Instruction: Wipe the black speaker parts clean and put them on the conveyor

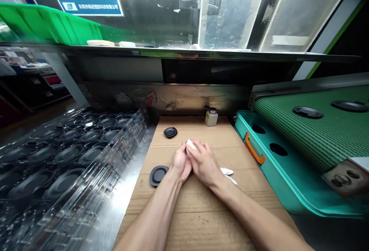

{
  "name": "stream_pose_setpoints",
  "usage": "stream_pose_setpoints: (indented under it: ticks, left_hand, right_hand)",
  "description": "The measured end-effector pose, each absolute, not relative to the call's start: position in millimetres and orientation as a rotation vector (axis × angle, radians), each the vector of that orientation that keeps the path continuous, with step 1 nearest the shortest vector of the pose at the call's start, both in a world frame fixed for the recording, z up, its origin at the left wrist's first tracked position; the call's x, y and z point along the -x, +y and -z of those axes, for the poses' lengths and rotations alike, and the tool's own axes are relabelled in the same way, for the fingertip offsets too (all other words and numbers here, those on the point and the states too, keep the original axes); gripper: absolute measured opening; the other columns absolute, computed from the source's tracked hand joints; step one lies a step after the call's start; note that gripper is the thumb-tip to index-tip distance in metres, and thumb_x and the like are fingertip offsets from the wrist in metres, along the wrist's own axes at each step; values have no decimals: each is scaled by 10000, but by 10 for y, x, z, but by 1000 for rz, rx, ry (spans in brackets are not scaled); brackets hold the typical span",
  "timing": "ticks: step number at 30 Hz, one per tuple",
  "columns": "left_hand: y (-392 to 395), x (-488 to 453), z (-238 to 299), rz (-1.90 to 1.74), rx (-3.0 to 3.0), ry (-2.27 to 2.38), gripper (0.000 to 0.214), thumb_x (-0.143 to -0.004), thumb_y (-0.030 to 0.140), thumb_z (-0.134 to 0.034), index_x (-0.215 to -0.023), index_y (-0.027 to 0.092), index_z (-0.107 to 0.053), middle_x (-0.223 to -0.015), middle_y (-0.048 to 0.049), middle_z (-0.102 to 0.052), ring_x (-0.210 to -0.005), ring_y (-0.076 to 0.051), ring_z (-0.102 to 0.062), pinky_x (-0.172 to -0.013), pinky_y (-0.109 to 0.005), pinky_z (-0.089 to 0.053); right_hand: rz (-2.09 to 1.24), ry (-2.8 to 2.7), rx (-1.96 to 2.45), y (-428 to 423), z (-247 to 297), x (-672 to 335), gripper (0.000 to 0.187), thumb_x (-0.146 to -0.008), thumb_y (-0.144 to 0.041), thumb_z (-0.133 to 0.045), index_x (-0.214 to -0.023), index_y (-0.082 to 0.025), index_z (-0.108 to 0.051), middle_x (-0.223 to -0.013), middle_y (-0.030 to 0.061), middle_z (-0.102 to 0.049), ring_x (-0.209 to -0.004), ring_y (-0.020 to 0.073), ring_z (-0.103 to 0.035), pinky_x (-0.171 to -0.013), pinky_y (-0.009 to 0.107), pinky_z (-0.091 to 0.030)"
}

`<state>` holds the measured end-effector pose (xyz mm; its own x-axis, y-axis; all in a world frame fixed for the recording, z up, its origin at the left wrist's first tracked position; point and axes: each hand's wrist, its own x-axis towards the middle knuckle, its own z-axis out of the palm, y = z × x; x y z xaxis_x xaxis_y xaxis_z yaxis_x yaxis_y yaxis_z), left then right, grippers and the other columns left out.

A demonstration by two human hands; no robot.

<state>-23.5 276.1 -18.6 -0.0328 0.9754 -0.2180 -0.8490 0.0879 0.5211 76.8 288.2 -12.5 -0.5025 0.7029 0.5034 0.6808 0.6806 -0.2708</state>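
Observation:
Over the middle of a cardboard sheet (198, 220), both hands are brought together. My right hand (205, 162) is closed, with a small white wad, apparently cloth (190, 143), at its fingertips. Curled beneath it, my left hand (181, 162) has its fingers closed; whatever it holds is mostly hidden. A black round plastic part (158, 175) lies just left of the left wrist, and a smaller black part (170, 132) sits farther back. Crumpled white scraps (227, 171) lie right of my right wrist. A small white bottle (211, 118) with a dark flipped-up cap stands at the back.
Clear plastic trays (115, 158) filled with black round parts are stacked at left. At right, a green conveyor belt (305, 135) carries black parts above a teal bin (284, 178) with an orange handle (255, 149). A metal shelf (219, 54) crosses overhead, bearing a green crate (52, 24).

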Motion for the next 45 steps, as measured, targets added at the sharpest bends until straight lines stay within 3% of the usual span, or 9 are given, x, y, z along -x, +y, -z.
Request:
stream_pose_setpoints:
  ticks: [10,19,25,28,30,35,39,45]
  left_hand:
    - [2779,211,183,-1534,-212,613,333,-948,262,-370,-1018,72,-634,-1055,-161,-683,-1018,-212,-641,-934,-326,-507]
    - [2791,232,155,-1518,-196,636,336,-948,271,-373,-1001,65,-632,-1049,-172,-680,-1009,-212,-641,-918,-327,-517]
    - [2793,228,188,-1500,-199,646,326,-951,261,-354,-968,67,-616,-1048,-185,-673,-991,-232,-642,-898,-396,-528]
    - [2814,226,221,-1501,-185,657,320,-947,272,-364,-929,70,-611,-1027,-191,-673,-963,-246,-648,-894,-430,-526]
    - [2824,219,231,-1514,-192,668,334,-951,282,-354,-937,68,-610,-1040,-195,-670,-968,-250,-647,-897,-436,-522]
    - [2784,139,221,-1499,-280,685,335,-949,295,-379,-1014,76,-624,-1067,-173,-676,-1026,-237,-630,-925,-376,-507]
    - [2752,79,233,-1511,-335,687,298,-937,295,-424,-1064,121,-631,-1064,-122,-688,-1040,-222,-626,-922,-353,-505]
    - [2822,108,266,-1584,-279,756,244,-932,265,-442,-966,115,-631,-993,-126,-698,-968,-205,-652,-884,-338,-519]
  right_hand:
    - [-23,-2224,1226,2887,116,-752,368,-952,-282,-370,-1257,-224,-568,-1300,94,-516,-994,235,-427,-876,369,-384]
    - [-3,-2219,1219,2876,156,-753,369,-936,-290,-404,-1272,-253,-552,-1335,79,-505,-1041,249,-439,-898,387,-382]
    - [-238,-2123,1242,3153,188,-972,424,-911,-376,-461,-1292,-197,-508,-1278,110,-551,-1125,236,-498,-954,373,-387]
    - [-428,-2015,1364,3195,150,-1111,570,-808,-458,-596,-1287,-176,-468,-1186,119,-605,-1067,247,-562,-866,341,-440]
    - [-537,-1957,1401,3164,116,-1156,566,-773,-483,-625,-1238,-196,-477,-1077,85,-651,-965,233,-609,-779,311,-457]
    - [-573,-2075,1308,3009,40,-989,310,-919,-422,-408,-1158,-240,-483,-893,33,-678,-760,185,-635,-647,256,-411]
    - [-339,-2117,1472,2944,-38,-793,292,-954,-385,-326,-1163,-216,-440,-894,65,-679,-736,213,-634,-603,270,-360]
    - [-139,-2257,1592,2896,-32,-803,259,-975,-388,-274,-1073,-220,-445,-927,69,-672,-700,204,-626,-572,271,-320]
